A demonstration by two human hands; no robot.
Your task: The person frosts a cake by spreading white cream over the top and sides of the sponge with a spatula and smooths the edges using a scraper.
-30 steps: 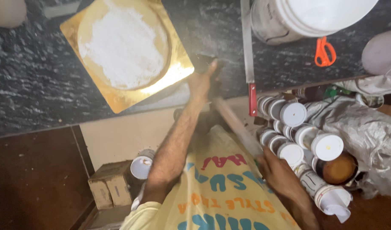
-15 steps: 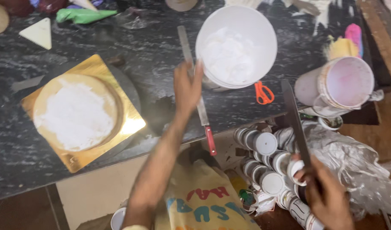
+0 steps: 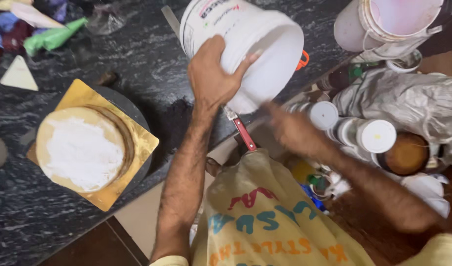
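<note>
The left hand (image 3: 213, 74) is clamped over the rim of a white plastic bucket (image 3: 245, 44), tipped on the dark bench (image 3: 137, 64) at far centre. It looks bulky and smooth-walled, probably slippery; the rim gives surest purchase. The right hand (image 3: 292, 130) is blurred; I cannot tell its grip.

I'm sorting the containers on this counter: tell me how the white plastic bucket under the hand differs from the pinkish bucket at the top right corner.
The white plastic bucket is tipped onto its side; the pinkish bucket stands upright. The white plastic bucket is gripped by the left hand; no hand touches the pinkish bucket. The white plastic bucket shows white inside, the pinkish bucket a pale pink inside. Both are round, open-topped tubs at the edge of the dark stone counter.
</note>
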